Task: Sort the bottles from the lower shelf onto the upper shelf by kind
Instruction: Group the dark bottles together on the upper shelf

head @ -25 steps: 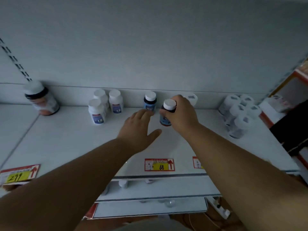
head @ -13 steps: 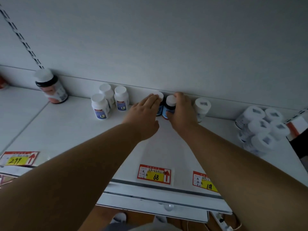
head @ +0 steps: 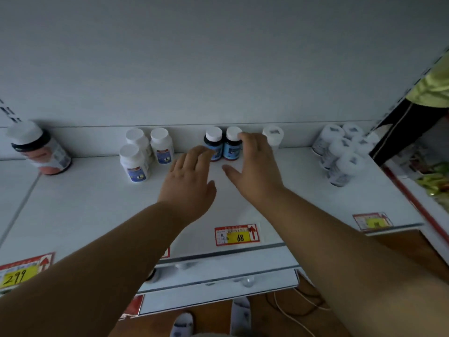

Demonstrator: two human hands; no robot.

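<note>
- Two small dark bottles with white screw caps and blue labels (head: 223,144), upright and touching side by side on the white upper shelf (head: 97,203), tight against the shelf's back wall.
- Left hand (head: 188,177) released, fingers straight and relaxed, tips just in front of the left bottle of the blue-labelled pair; contact with it impossible to confirm.
- Right hand (head: 255,169) also released, fingers spread, tips at the cap of the right bottle of the pair; nothing grasped.
- Left of the pair: three white plastic bottles with blue labels (head: 145,153) in a cluster; further left, one large dark bottle with a white cap and pink label (head: 40,148).
- Right of the pair: a lone white bottle (head: 272,137), then a cluster of white bottles (head: 342,149).
- Handling, as a judgement: probably light, rigid plastic, smooth and a little slippery at the label, easy to topple when nudged.
- Best taken around the body just under the cap, thumb opposite fingers, or pinched at the cap rim.
</note>
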